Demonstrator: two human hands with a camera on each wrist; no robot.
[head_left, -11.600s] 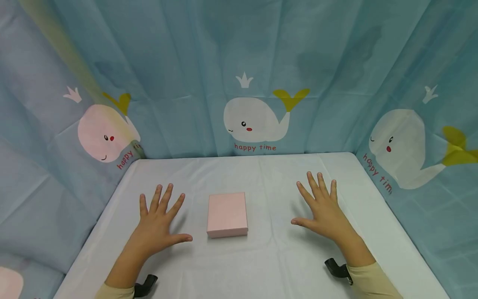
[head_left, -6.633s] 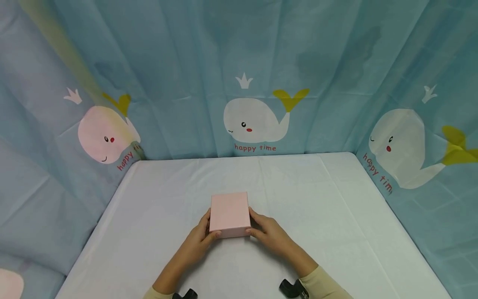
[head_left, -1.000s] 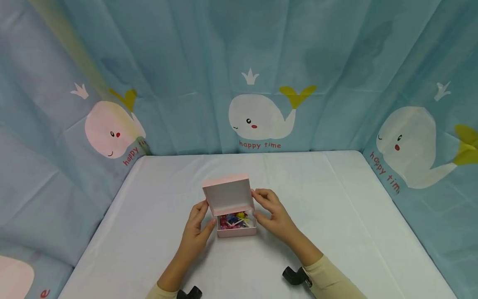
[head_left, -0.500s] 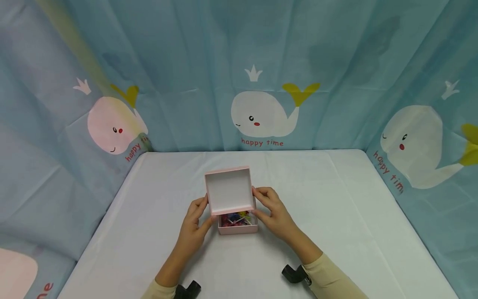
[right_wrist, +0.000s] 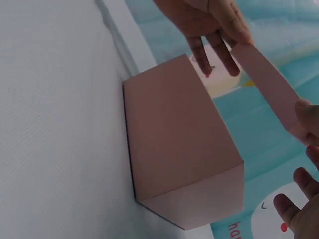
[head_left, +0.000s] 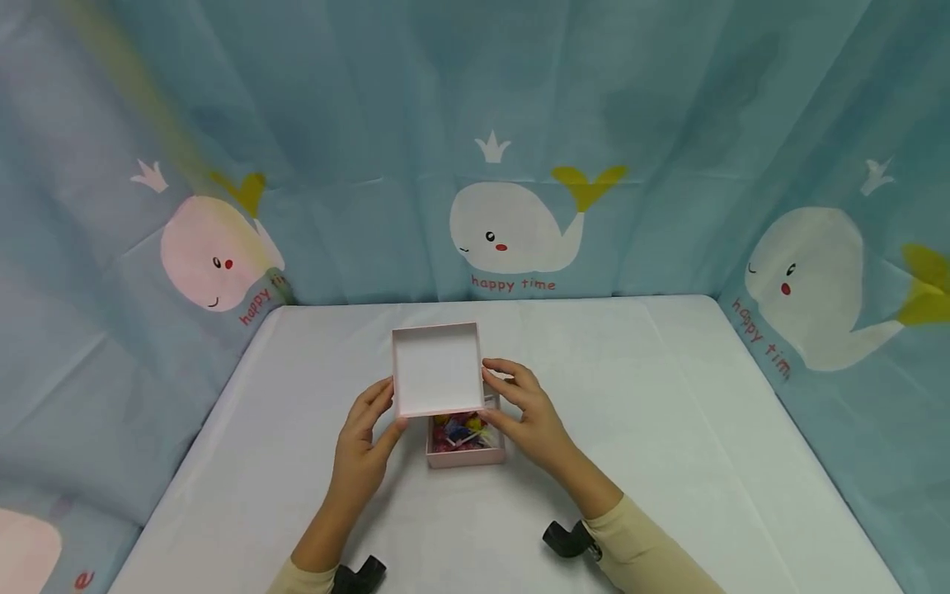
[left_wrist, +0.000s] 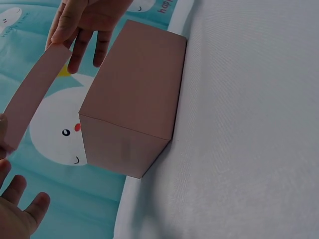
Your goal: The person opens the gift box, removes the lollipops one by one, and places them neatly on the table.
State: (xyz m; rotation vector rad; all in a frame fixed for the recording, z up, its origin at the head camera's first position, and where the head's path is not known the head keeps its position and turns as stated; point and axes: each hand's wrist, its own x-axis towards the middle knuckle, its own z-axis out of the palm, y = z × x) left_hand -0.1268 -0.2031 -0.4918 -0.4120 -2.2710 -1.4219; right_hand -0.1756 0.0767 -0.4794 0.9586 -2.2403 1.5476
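Note:
Both hands hold the pink lid (head_left: 438, 370) of a small cardboard gift box, tilted up so its white inside faces the head view. My left hand (head_left: 359, 454) pinches the lid's left side, thumb at the lower corner. On the opposite side, my right hand (head_left: 536, 422) grips it the same way. Below and slightly right sits the pink box base (head_left: 466, 459) on the table, filled with colourful wrapped lollipops (head_left: 462, 433), their rear part hidden by the lid. A gap shows between lid (left_wrist: 37, 97) and base (left_wrist: 134, 84) in the left wrist view.
A white cloth covers the table (head_left: 631, 371). Blue curtains (head_left: 356, 239) printed with whales enclose its back and both sides. Black wrist devices sit at the left cuff (head_left: 359, 575) and right cuff (head_left: 570, 539).
The box was closed at first, with both hands spread apart, then gripped. The lid has since come off, tilted back, and shifted left and up from the base over the last second.

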